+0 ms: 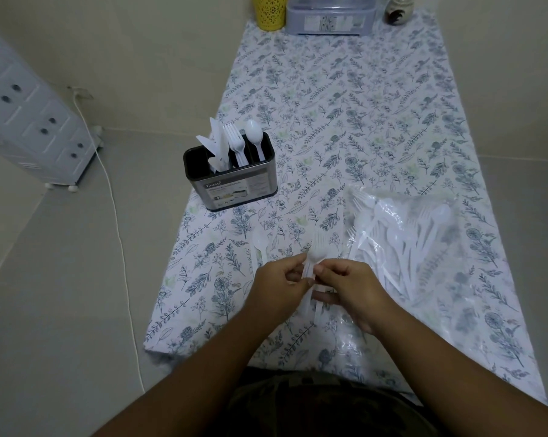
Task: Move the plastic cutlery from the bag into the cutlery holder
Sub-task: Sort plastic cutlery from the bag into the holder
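While both hands [313,288] pinch cutlery [312,263], holder [234,187] apart

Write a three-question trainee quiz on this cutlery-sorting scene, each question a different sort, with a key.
1. True or false: the cutlery holder already has knives, forks and spoons standing in it.
2. Multiple choice: the clear plastic bag lies (A) on the person's right, (B) inside the holder, (C) on the floor.
3. Fill in: the left hand and right hand together pinch a small bunch of white ____.

Key: 1 true. 2 A. 3 cutlery; a spoon and a fork show.
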A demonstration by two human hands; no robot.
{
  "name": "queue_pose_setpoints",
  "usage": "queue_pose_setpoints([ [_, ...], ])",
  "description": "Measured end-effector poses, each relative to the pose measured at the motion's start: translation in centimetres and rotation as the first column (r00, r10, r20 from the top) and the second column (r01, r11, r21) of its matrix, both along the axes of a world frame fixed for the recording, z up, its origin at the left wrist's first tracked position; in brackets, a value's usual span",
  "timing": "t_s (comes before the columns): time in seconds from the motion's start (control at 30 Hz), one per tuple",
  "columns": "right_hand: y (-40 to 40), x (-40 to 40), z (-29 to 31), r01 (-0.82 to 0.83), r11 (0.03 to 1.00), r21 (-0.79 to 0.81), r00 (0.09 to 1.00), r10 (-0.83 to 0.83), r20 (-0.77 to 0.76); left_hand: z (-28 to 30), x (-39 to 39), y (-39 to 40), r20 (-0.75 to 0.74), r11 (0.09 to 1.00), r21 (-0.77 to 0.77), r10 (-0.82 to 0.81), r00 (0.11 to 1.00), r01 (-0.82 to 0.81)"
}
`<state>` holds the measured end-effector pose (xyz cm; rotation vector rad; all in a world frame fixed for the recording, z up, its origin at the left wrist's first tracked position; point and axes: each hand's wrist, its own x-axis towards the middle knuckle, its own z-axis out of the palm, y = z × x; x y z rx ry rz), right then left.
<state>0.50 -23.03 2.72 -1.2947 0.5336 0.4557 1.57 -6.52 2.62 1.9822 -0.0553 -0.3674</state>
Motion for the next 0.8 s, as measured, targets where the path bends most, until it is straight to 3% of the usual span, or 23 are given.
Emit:
queue_pose_setpoints([
  [0.23, 0.8, 0.5, 0.0, -0.018, 0.995, -0.095, 0.997, 0.025, 0.067, -0.2, -0.1, 0.3, 0.051, 0.996, 0.032, 0.076, 0.996, -0.077],
  [0.5, 2.2, 1.1, -0.1, -0.089, 0.981, -0.175, 0.986, 0.111, 0.122, -0.1, -0.3, 1.3, 0.248, 0.984, 0.124, 0.091, 0.964, -0.125],
  [0.8, 5.7, 11.0, 6.2, -0.089, 0.91, -0.405, 0.867, 0.271, 0.418, 7.4, 8.0, 4.4, 0.428, 0.972, 0.044, 0.191, 0.883, -0.231],
])
